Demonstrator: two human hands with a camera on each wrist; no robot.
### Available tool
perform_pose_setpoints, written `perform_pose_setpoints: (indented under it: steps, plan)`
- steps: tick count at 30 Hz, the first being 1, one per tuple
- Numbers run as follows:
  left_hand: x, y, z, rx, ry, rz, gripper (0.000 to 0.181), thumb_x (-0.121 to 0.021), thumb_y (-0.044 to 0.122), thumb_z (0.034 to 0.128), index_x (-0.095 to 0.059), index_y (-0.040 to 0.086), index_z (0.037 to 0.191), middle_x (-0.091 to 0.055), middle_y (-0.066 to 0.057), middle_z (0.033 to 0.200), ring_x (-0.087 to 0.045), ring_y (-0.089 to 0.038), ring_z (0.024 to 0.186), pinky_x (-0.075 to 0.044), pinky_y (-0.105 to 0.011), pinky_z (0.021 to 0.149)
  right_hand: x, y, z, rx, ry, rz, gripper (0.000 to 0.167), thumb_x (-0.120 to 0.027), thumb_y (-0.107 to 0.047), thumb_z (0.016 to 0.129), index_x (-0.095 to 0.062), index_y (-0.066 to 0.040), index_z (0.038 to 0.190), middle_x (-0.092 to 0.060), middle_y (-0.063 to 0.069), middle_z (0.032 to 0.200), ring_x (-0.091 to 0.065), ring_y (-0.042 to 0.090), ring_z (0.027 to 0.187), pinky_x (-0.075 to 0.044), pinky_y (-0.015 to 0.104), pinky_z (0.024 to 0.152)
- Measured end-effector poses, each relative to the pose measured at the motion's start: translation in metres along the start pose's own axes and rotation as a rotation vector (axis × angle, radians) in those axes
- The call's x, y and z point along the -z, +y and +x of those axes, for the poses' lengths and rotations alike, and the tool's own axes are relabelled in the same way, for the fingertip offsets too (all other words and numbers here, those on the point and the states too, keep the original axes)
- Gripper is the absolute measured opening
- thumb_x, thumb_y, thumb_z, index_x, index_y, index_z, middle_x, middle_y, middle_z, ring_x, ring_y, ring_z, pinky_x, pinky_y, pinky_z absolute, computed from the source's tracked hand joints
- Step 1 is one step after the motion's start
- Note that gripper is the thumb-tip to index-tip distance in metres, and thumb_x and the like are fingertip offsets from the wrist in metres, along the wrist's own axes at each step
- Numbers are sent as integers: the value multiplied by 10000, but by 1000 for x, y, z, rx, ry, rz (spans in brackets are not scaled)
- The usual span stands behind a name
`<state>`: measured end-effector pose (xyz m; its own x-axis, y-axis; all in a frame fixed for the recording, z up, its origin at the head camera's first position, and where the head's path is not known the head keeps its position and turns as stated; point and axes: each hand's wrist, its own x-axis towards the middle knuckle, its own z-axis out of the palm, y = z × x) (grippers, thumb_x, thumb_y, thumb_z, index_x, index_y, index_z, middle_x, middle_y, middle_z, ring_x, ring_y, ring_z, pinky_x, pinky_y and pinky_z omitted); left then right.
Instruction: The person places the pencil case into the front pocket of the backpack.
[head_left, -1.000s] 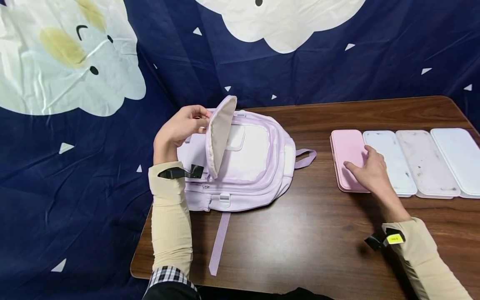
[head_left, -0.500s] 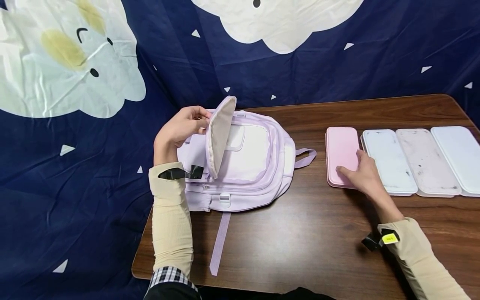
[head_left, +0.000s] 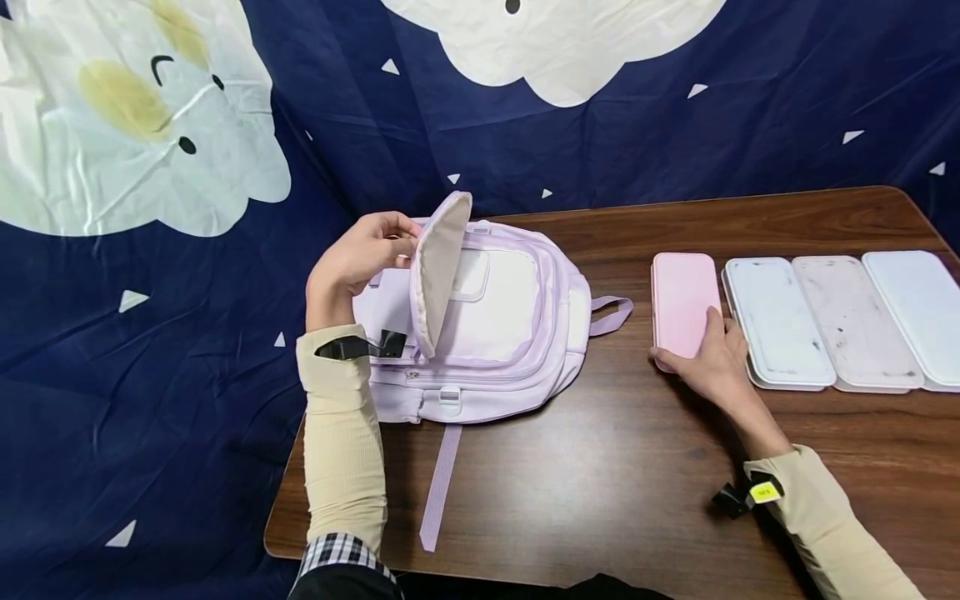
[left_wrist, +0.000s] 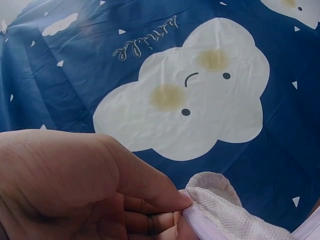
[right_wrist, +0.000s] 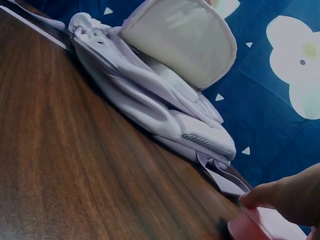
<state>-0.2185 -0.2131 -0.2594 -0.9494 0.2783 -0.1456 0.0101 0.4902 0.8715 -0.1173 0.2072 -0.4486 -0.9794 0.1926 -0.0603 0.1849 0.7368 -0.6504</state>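
Note:
A lilac backpack (head_left: 513,312) lies flat on the table. My left hand (head_left: 363,254) pinches the edge of its flap (head_left: 442,275) between thumb and fingers and holds it raised, pale lining facing right. In the left wrist view the thumb presses the flap's rim (left_wrist: 215,215). On the right, my right hand (head_left: 716,362) grips the near end of a pink, round-cornered flat box (head_left: 682,300), thumb at its left side and fingers at its right. In the right wrist view the thumb lies on the box's edge (right_wrist: 252,217); the other fingers are mostly out of view there.
Right of the pink box stand a white box (head_left: 780,321), a greyish smudged box (head_left: 855,321) and another white box (head_left: 918,308), side by side. A lilac strap (head_left: 438,492) trails toward the front of the brown table (head_left: 585,483). Blue cloud-print cloth (head_left: 637,150) hangs behind.
The right hand has gone from resting over the pink box to gripping its sides. The pink box has shifted slightly left, apart from the white box. The left hand and flap have stayed put.

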Motion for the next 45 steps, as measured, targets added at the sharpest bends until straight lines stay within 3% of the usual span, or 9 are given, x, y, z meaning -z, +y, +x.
perform_pose_setpoints:
  steps: [4, 9, 15, 27, 38, 45]
  plan:
    - [0, 1, -1, -17, -7, -17, 164, -507, -12, 914, -548, -46, 1070, -573, -31, 936, -580, -69, 767, -517, -181, 701, -3, -1, -1, -23, -5, -4, 1142, -804, -376, 712, -79, 86, 1463, -184, 424, 1387, -194, 581, 1264, -215, 653, 1024]
    - [0, 1, -2, -13, -8, -15, 176, -509, -9, 915, -540, -57, 1082, -573, -30, 937, -581, -70, 772, -517, -183, 706, -5, -1, -2, -20, 28, -14, 1063, -793, -326, 720, -143, 121, 1432, -253, 425, 1344, -246, 571, 1230, -254, 636, 998]
    - [0, 1, -1, 8, 2, -5, 197, -498, -7, 929, -525, -80, 1111, -564, -30, 943, -580, -69, 779, -515, -188, 716, -6, 0, -1, 29, 82, -9, 951, -770, -264, 716, -233, 159, 1378, -328, 422, 1278, -309, 563, 1178, -287, 620, 962]
    - [-1, 1, 1, 7, 7, -3, 194, -478, -32, 925, -524, -77, 1108, -560, -35, 945, -588, -75, 792, -525, -186, 720, -2, -5, 1, 138, 153, 34, 920, -775, -240, 704, -276, 161, 1364, -361, 409, 1259, -347, 544, 1153, -296, 606, 959]
    - [0, 2, -1, 12, -2, -1, 198, -480, -26, 928, -518, -86, 1112, -560, -32, 940, -584, -64, 771, -525, -199, 721, 13, -19, 7, 263, 164, 86, 934, -786, -206, 695, -284, 141, 1402, -378, 417, 1272, -399, 523, 1121, -331, 609, 950]
    - [-1, 3, 0, 6, 4, 14, 190, -489, -22, 926, -530, -82, 1102, -560, -34, 936, -576, -70, 760, -518, -191, 699, 20, -31, 8, 266, 105, 116, 977, -780, -228, 713, -234, 81, 1461, -317, 368, 1387, -347, 496, 1233, -296, 593, 1009]
